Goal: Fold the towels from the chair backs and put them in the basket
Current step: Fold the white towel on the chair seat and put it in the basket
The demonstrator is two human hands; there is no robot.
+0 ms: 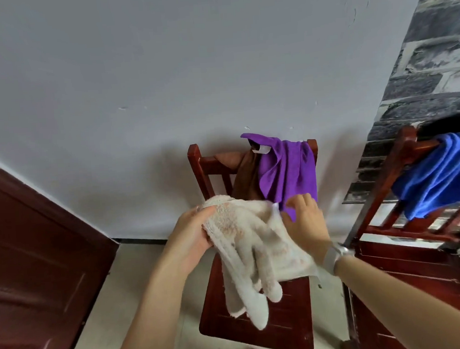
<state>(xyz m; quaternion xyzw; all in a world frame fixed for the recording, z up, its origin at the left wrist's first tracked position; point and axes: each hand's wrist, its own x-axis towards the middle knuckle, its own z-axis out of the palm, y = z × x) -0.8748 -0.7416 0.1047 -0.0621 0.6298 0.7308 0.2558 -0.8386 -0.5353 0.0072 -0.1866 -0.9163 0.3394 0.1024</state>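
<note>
We stand over the middle chair (256,319), its back still carrying a brown towel (243,173) and a purple towel (288,170); a blue towel (441,173) drapes the chair (409,257) to the right. No basket is in view. The white towel (252,254) hangs between our hands, long axis dropping toward the seat. Our left hand (192,234) has its grip closed on the top corner; our right hand (305,220), fingers fairly straight, lies against the opposite edge, nearer the purple towel.
</note>
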